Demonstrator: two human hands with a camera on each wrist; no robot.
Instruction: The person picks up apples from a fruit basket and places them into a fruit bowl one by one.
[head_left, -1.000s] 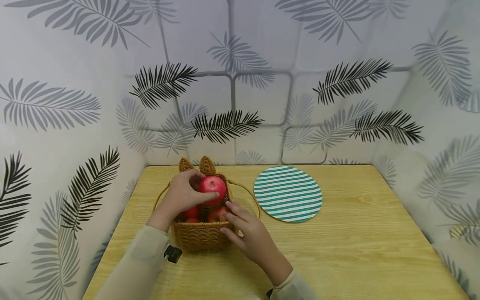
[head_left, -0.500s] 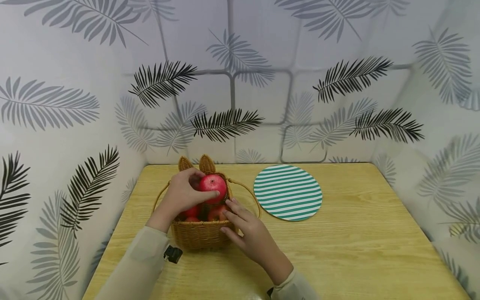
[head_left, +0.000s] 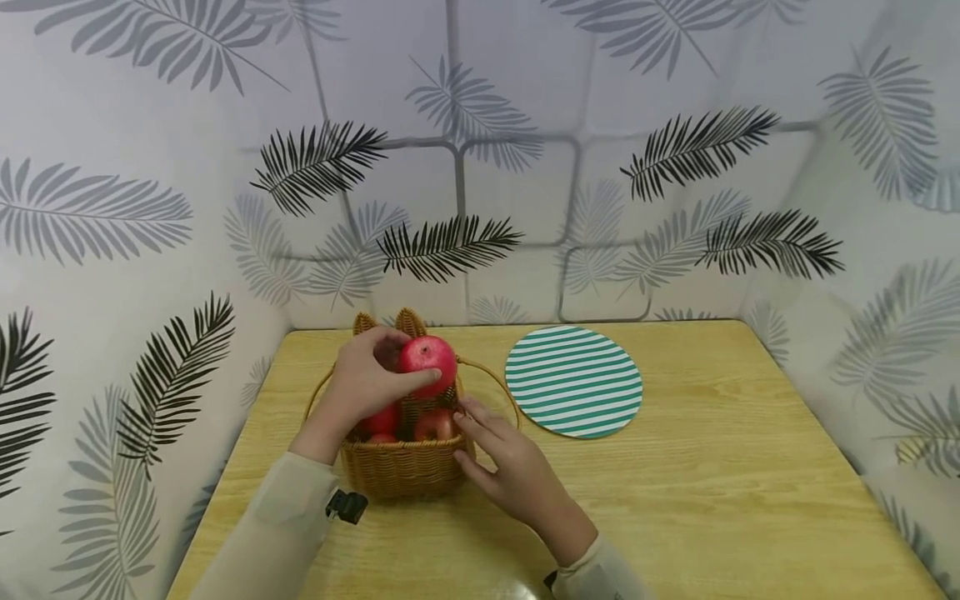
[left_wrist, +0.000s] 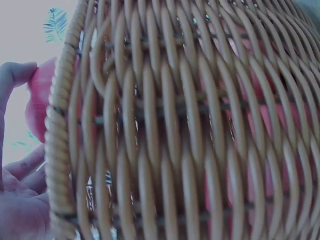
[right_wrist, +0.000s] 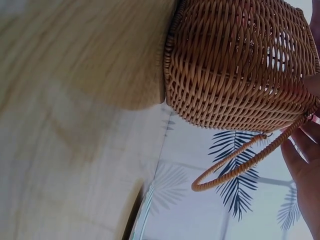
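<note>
In the head view, a brown wicker basket (head_left: 405,473) with two ear-shaped tops stands on the left part of the table. My left hand (head_left: 362,377) grips a red apple (head_left: 429,357) above the basket's opening, thumb across its front. Other red apples (head_left: 435,426) lie inside, partly hidden by that hand and the rim. Straight fingers of my right hand (head_left: 517,473) touch the basket's right edge, thumb near its outer front wall. Through the weave (left_wrist: 165,120), the left wrist view shows red fruit. The right wrist view has my right fingers (right_wrist: 304,150) beside the handle's end.
A round mat (head_left: 573,382) with green and white stripes lies right of the basket. The basket's thin looped handle (head_left: 495,379) sticks out to its right, toward the mat. Leaf-patterned walls close off the back and sides of the wooden table (head_left: 712,483).
My left hand has lifted the apple slightly. The right hand has shifted a little to the right along the basket's edge. The head view has tilted slightly.
</note>
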